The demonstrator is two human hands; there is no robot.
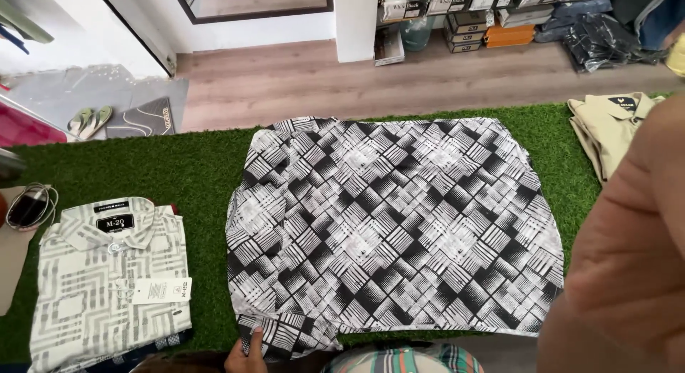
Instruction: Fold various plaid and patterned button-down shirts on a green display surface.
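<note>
The black-and-white shirt [392, 230] is showing smooth, matt woven cloth. The desk [193, 173] is wearing rough green artificial turf. The folded grey shirt [107, 287] is carrying a paper tag [162, 290]. The floor [342, 80] is looking like matt wood.

A single head-worn camera looks steeply down from the near edge of the green artificial-turf counter [200, 166], facing across it toward the far edge and the brown wood-plank floor [300, 80] beyond. It sits close: the counter fills the frame from left to right, and a large blurred shape at the right edge crowds the lens. There is no second view.
</note>
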